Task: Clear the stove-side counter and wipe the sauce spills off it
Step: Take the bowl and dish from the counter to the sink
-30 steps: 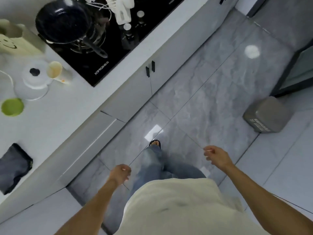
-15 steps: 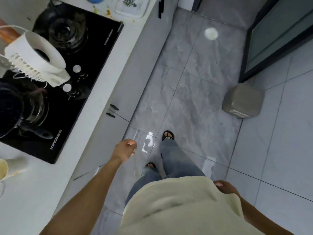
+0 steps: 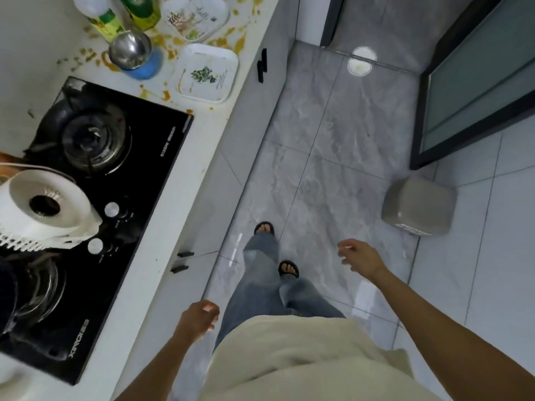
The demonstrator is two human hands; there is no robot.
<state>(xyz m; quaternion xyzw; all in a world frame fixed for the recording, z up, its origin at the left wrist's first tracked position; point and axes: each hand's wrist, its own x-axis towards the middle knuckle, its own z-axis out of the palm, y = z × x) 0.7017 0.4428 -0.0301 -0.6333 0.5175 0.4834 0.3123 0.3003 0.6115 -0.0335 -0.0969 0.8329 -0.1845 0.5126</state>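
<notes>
The step in hand is judged to be the approach to the soiled stretch of worktop (image 3: 254,33) beyond the stove (image 3: 95,215), with nothing yet lifted or wiped. The floor (image 3: 333,146) on the walkway side of the stove is seen open, only a grey bin (image 3: 418,208) standing well apart from the stove, so room for walking up is ample. The worktop edge past the stove is narrow and crowded: two white trays (image 3: 204,72), one behind the other, lie just beyond the stove's far edge, the nearer close to the worktop's front edge, and should be lifted level and clear first. A steel cup (image 3: 130,50) and bottles (image 3: 127,13) stand beyond the stove toward the wall. Sauce spills (image 3: 162,94) are scattered among them, some touching the nearer tray. The left hand (image 3: 199,316) and right hand (image 3: 357,257) are both held slack, each grip relaxed and empty
</notes>
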